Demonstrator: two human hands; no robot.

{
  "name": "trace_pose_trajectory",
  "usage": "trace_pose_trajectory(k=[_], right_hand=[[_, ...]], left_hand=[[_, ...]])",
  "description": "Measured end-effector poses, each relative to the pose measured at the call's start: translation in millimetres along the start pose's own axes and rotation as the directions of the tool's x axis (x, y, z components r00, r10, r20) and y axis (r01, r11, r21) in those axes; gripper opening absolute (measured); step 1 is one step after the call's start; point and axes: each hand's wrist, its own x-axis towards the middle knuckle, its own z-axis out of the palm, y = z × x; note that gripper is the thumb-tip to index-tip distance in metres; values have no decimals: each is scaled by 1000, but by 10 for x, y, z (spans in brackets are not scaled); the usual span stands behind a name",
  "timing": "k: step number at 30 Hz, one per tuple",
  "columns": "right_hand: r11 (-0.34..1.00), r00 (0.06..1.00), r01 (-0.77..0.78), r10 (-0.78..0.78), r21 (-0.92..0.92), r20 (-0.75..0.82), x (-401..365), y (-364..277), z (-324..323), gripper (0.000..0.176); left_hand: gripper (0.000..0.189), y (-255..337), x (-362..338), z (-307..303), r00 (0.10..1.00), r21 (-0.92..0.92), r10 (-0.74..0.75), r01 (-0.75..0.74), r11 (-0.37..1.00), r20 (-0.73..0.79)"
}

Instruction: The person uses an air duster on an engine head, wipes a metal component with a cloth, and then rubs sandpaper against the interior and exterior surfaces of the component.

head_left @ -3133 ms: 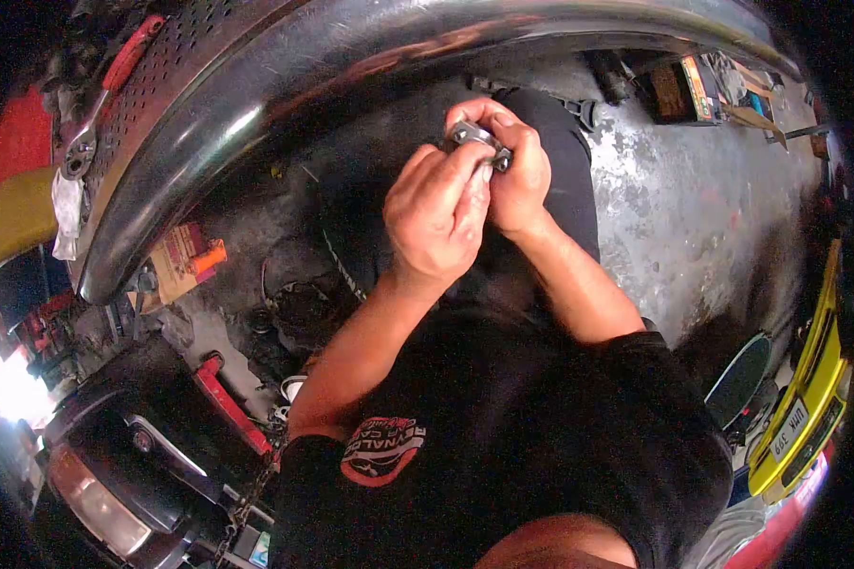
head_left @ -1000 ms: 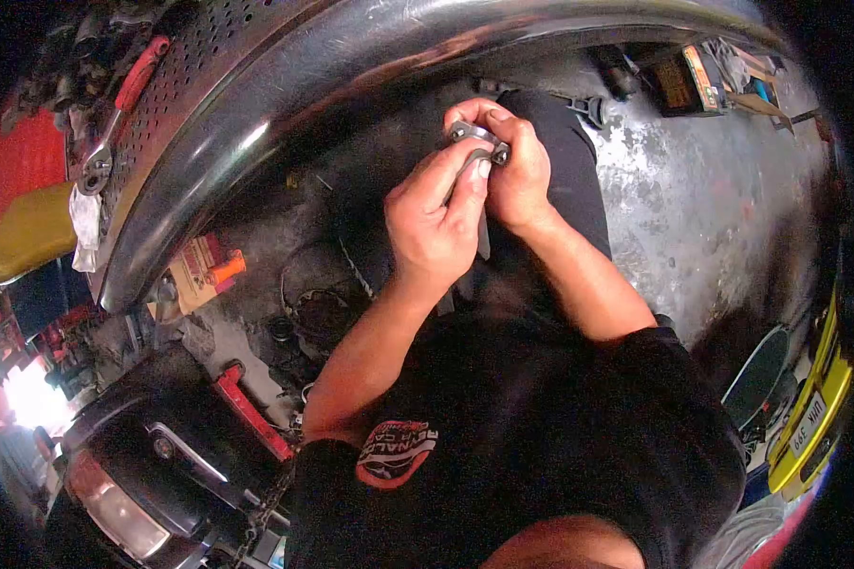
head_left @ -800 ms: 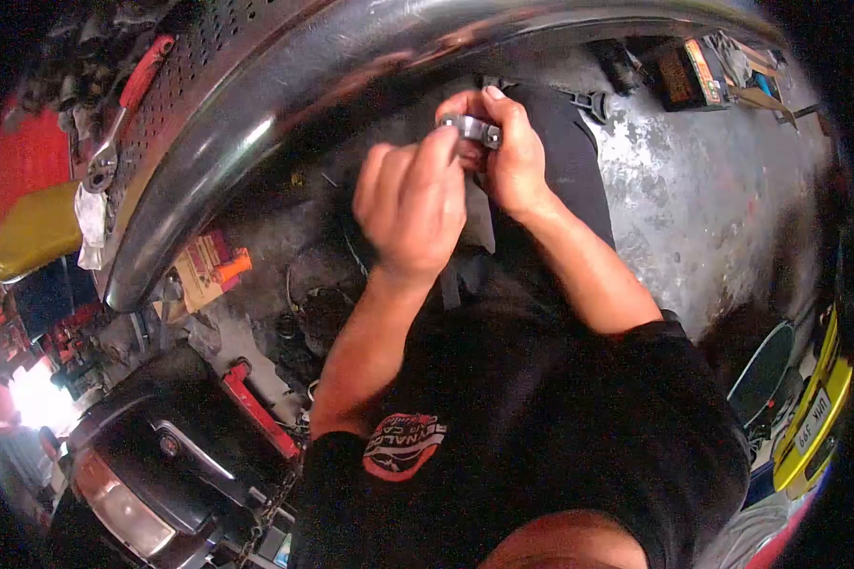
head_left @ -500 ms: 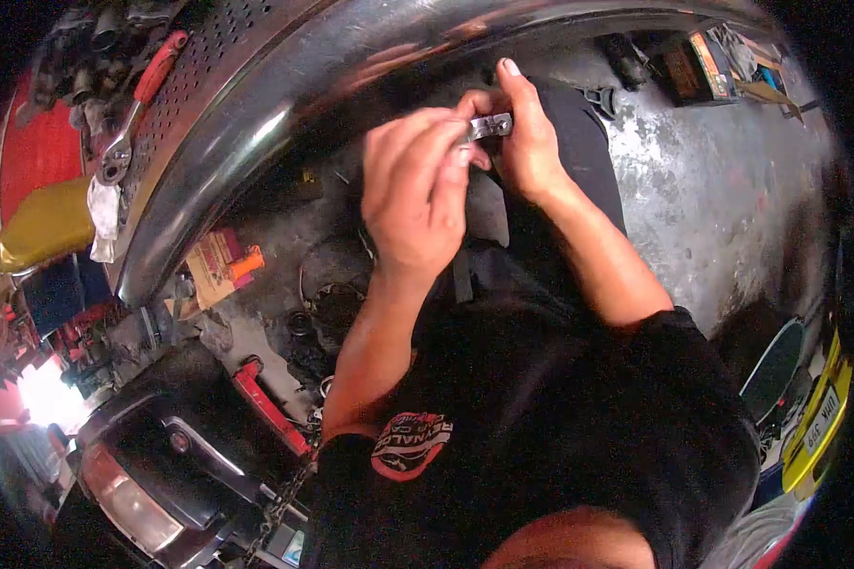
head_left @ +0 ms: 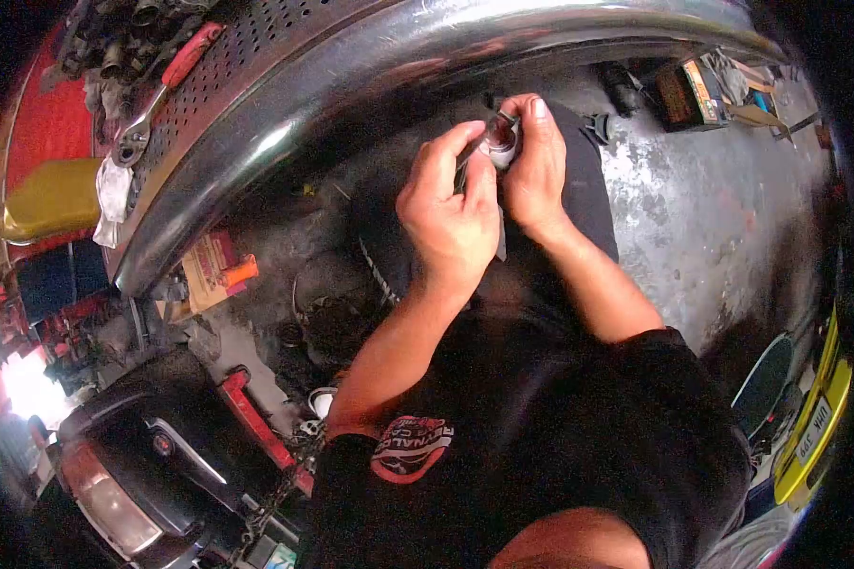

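A small, shiny metal part with a rounded, ring-like opening (head_left: pixel 503 147) is held up between my two hands in front of the bumper. My left hand (head_left: pixel 451 204) is closed, its thumb and index finger pinched at the part's left side. My right hand (head_left: pixel 538 171) is wrapped round the other side, the thumb along its edge and the other fingers curled behind. Much of the part is hidden by fingers, so its exact kind cannot be made out. Beneath the hands are dark trousers (head_left: pixel 579 190).
A curved dark metal bumper (head_left: pixel 285 133) arches just beyond the hands. On the perforated step at left lie a red-handled ratchet (head_left: pixel 176 81) and a white rag (head_left: pixel 114 199). A box (head_left: pixel 688 95) stands on the floor at upper right. Cardboard (head_left: pixel 209 270) and a black car (head_left: pixel 152 455) are at lower left.
My left hand has moved right and turned, closer to my right hand. The metal part has tilted from a thin edge-on view to show its round opening. My right thumb has bent down onto it.
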Motion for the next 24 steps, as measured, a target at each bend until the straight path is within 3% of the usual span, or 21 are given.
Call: trace_pose_trajectory(k=[4, 6, 11, 12, 13, 15, 16, 17, 20, 24], right_hand=[[997, 988, 41, -30, 68, -155, -31, -16, 75, 40], [989, 989, 60, -41, 136, -142, -42, -43, 108, 33], [985, 986, 146, -137, 97, -92, -102, -53, 106, 43], [991, 987, 136, -135, 8, -86, -62, -50, 79, 48], [981, 996, -60, 71, 183, -52, -24, -79, 54, 48], [767, 893, -432, 436, 475, 109, 62, -119, -15, 49], [553, 843, -534, 409, 640, 350, 124, 43, -125, 47], [413, 831, -556, 308, 721, 464, 137, 3, -128, 46], [392, 833, -551, 211, 737, 511, 156, 119, -162, 42], [299, 831, -557, 208, 775, 517, 165, 146, -119, 42]], left_hand=[[19, 88, -43, 95, 980, -100, -193, 187, 977, -55], [18, 229, -8, 94, 961, -93, -268, 261, 961, -74], [19, 121, -51, 120, 997, -65, 5, -10, 998, -79], [18, 106, -54, 122, 997, -92, 47, -53, 994, -62], [17, 90, -56, 125, 995, -120, 89, -94, 988, -44], [17, 20, -97, 60, 999, -161, 49, -51, 986, -17], [16, 40, -93, 4, 999, -140, 0, -5, 990, -35], [16, 35, -95, -45, 998, -117, -28, 22, 993, -48], [17, 3, -57, -189, 998, 17, 63, -63, 998, -4], [21, -161, -98, -154, 956, 122, 284, -291, 949, 70]])
